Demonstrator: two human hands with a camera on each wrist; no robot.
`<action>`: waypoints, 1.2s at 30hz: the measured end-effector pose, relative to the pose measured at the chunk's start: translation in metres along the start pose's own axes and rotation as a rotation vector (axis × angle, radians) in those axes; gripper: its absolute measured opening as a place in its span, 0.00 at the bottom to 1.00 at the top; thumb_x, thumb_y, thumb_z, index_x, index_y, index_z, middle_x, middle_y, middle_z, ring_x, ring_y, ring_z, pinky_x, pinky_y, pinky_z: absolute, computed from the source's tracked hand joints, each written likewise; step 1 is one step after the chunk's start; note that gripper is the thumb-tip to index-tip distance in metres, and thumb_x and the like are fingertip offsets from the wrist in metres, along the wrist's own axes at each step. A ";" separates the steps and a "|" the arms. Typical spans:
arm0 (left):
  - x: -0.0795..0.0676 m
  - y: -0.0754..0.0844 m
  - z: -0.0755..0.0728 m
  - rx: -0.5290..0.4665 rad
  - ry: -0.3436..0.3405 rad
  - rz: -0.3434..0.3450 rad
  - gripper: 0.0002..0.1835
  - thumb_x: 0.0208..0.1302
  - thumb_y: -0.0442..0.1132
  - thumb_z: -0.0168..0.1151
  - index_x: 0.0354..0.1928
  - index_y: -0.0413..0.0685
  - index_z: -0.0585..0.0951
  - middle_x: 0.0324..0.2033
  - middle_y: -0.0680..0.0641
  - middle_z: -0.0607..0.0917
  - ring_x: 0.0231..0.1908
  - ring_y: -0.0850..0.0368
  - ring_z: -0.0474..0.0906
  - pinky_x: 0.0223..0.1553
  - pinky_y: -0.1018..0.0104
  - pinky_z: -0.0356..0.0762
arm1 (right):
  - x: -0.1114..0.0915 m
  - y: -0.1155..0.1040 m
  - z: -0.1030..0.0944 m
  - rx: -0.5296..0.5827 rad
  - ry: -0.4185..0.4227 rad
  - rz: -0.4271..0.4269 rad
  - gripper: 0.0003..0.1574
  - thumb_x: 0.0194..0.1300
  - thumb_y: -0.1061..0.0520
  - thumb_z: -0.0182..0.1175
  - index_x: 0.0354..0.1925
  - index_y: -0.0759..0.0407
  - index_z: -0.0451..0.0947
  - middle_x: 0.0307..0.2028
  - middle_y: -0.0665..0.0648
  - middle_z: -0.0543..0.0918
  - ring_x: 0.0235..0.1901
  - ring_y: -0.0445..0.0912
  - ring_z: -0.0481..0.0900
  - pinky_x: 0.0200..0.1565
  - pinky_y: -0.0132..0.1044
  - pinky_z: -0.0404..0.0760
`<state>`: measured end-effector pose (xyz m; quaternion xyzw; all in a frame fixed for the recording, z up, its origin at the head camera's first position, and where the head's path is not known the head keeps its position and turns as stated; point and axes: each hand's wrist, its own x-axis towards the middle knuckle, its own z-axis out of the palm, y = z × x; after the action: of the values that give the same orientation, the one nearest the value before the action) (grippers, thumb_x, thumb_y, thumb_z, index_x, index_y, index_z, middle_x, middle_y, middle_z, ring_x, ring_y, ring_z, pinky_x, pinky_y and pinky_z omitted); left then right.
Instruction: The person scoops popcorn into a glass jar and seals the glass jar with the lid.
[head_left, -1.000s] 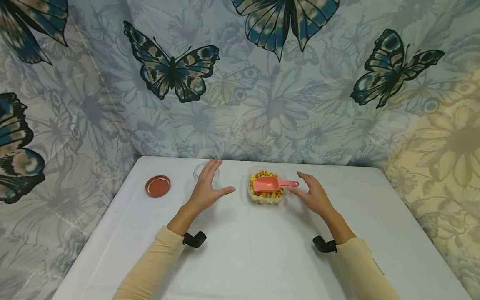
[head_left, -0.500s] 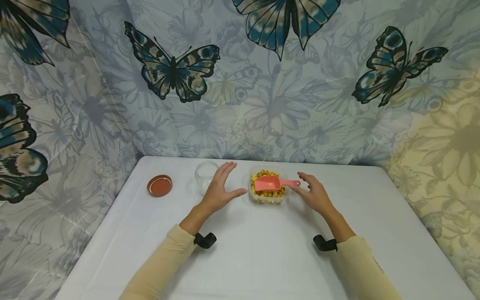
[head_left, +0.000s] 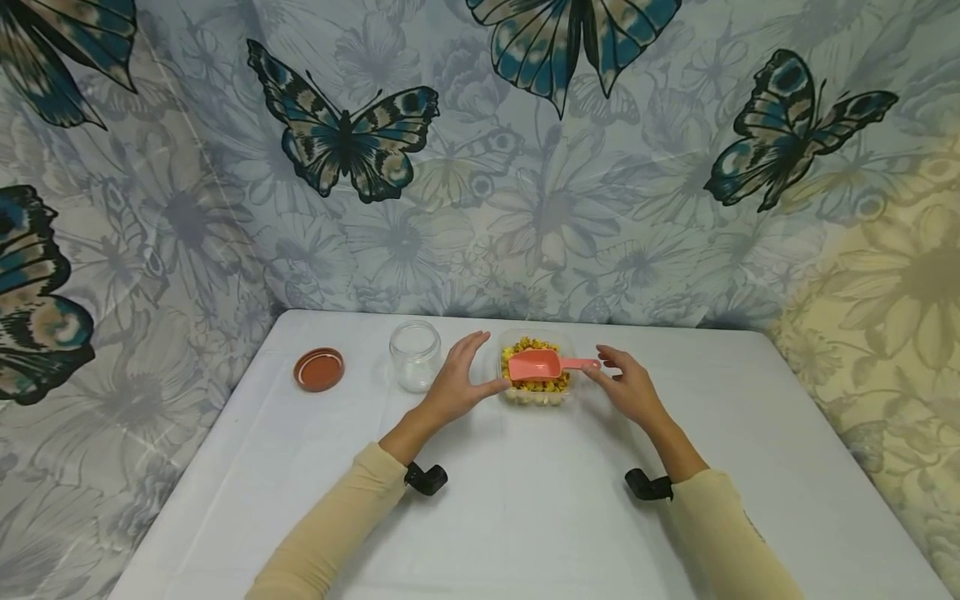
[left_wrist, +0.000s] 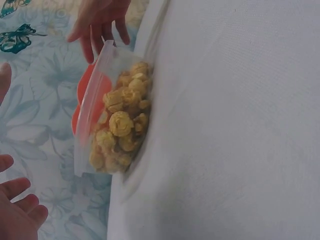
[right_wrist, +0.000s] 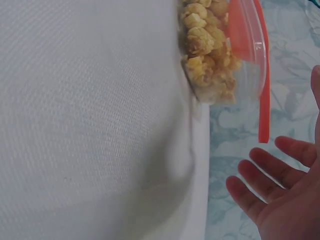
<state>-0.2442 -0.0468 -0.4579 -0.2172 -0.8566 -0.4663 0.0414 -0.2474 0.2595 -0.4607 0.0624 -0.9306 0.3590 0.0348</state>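
A clear plastic container (head_left: 536, 398) of yellow popcorn (left_wrist: 121, 123) stands toward the back of the table. Across its top lies a coral-red scoop (head_left: 534, 365), its handle sticking out over the right side. My left hand (head_left: 453, 387) is spread at the container's left, thumb tip close to the wall, holding nothing. On the other side my right hand (head_left: 630, 390) has its fingers apart beside the scoop's handle (right_wrist: 264, 120); in the right wrist view a gap shows between fingertips and container.
A clear glass jar (head_left: 415, 358) without a lid stands left of my left hand. Farther left a reddish-brown round lid (head_left: 318, 370) lies on the white-covered table (head_left: 540, 517). Butterfly-printed fabric (head_left: 480, 250) hangs behind the table's back edge.
My left hand has moved right, from in front of the glass jar to the container's left side, uncovering the jar. The right hand has barely moved.
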 end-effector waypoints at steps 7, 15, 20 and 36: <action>0.003 -0.006 0.008 0.002 -0.047 -0.056 0.50 0.56 0.63 0.67 0.74 0.46 0.59 0.73 0.40 0.60 0.73 0.41 0.54 0.70 0.41 0.61 | -0.001 0.001 0.003 0.036 -0.006 0.020 0.41 0.72 0.42 0.54 0.70 0.67 0.61 0.65 0.71 0.70 0.61 0.63 0.71 0.59 0.59 0.75; 0.006 -0.012 0.022 0.019 -0.078 -0.110 0.48 0.57 0.56 0.70 0.74 0.45 0.58 0.72 0.39 0.60 0.73 0.40 0.55 0.70 0.42 0.62 | 0.000 0.004 0.008 0.041 -0.038 0.088 0.45 0.69 0.35 0.53 0.71 0.63 0.60 0.65 0.70 0.71 0.60 0.63 0.72 0.58 0.59 0.76; 0.008 -0.016 0.029 0.046 -0.092 -0.125 0.50 0.56 0.59 0.70 0.73 0.45 0.58 0.72 0.39 0.61 0.73 0.41 0.56 0.71 0.44 0.61 | 0.001 0.007 0.011 0.094 -0.030 0.110 0.45 0.69 0.34 0.53 0.71 0.61 0.62 0.60 0.69 0.75 0.58 0.61 0.74 0.52 0.53 0.81; 0.010 -0.015 0.045 0.054 -0.091 -0.158 0.51 0.54 0.58 0.71 0.74 0.45 0.57 0.72 0.40 0.61 0.73 0.41 0.55 0.72 0.47 0.59 | 0.003 0.006 0.015 0.402 0.036 0.211 0.37 0.72 0.41 0.53 0.67 0.63 0.66 0.54 0.70 0.80 0.39 0.39 0.82 0.40 0.27 0.83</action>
<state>-0.2537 -0.0134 -0.4918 -0.1685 -0.8843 -0.4346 -0.0285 -0.2518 0.2535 -0.4749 -0.0359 -0.8410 0.5398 0.0006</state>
